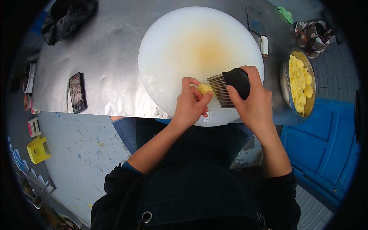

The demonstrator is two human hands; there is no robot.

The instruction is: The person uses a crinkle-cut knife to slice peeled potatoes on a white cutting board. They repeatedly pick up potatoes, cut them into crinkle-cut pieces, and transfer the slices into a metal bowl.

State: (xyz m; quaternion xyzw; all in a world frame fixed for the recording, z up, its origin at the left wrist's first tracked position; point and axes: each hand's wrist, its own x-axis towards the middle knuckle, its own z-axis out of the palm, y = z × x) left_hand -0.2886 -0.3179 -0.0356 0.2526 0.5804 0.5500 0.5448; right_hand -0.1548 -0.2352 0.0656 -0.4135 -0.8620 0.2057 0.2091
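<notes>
Between the thumb and fingers of my left hand is a pale yellow piece of peeled potato, close above the near part of a round white cutting board. My right hand grips the black handle of a crinkle cutter. Its corrugated metal blade points left, and its edge is right beside the potato; whether it touches cannot be made out. A yellowish stain marks the middle of the board. To the right stands a metal bowl with peeled potatoes inside, some whole and some cut.
A cleaver with a white handle lies right of the board on the steel table. A phone rests near the left front edge. A black plastic bag is at the far left, a green cloth at the far right.
</notes>
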